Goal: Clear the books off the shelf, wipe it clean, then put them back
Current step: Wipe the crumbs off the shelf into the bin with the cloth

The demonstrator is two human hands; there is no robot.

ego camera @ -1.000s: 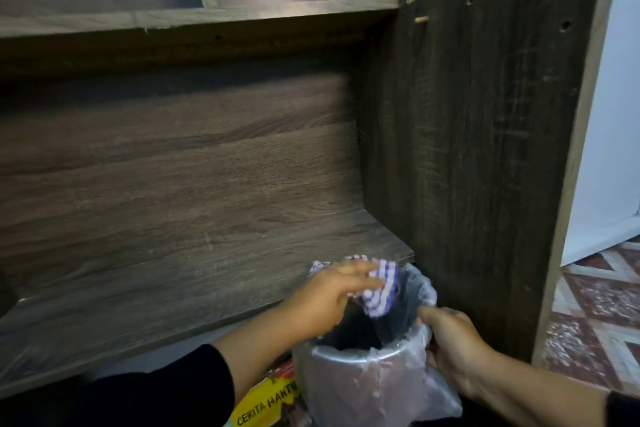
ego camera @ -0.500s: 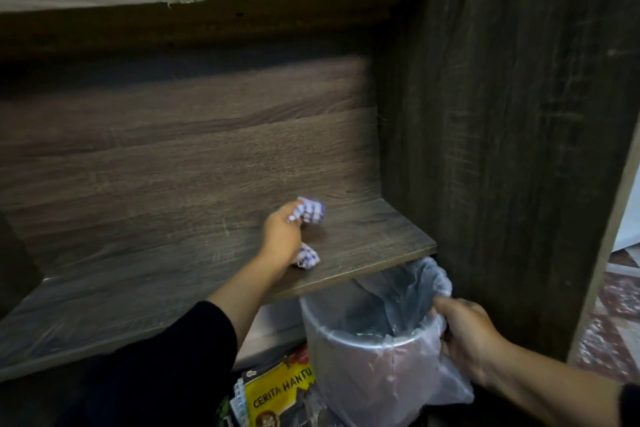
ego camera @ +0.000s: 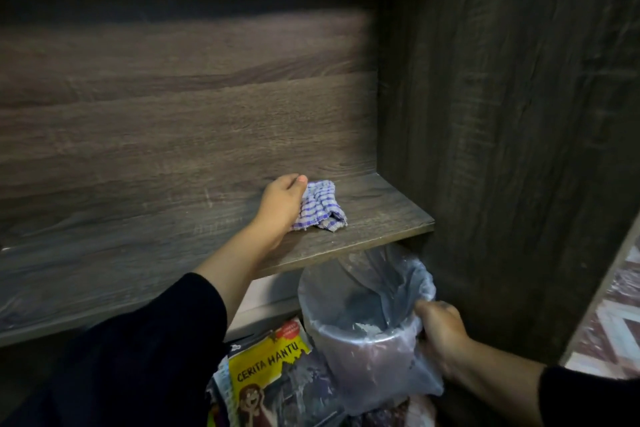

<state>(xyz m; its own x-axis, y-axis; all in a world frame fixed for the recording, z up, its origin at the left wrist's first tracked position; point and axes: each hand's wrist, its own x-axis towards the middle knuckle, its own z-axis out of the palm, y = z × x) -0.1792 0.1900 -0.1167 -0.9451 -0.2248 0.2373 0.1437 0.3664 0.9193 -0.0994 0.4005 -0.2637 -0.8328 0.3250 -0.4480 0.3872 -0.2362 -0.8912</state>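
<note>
Since half a second ago the left hand (ego camera: 282, 204) has slid the checked cloth (ego camera: 320, 206) toward three o'clock along the shelf (ego camera: 381, 218), close to the right corner, and the view has tilted down so the upper board is out of sight. That hand lies on the cloth's left part, thumb showing at the top; its fingers are hidden beneath the palm and cloth, so whether they spread or bunch I cannot tell, though pressing down suits a wiping stroke. Bare board runs off toward nine o'clock, so clearing looks done and wiping is in hand. At six o'clock, below the shelf edge, a yellow book (ego camera: 266, 374) lies with others, probably parked until wiping ends. Just right of it the right hand (ego camera: 441, 336) clamps the bag-lined bin (ego camera: 363, 340) by its rim, held under the shelf end, likely to catch swept dust.
</note>
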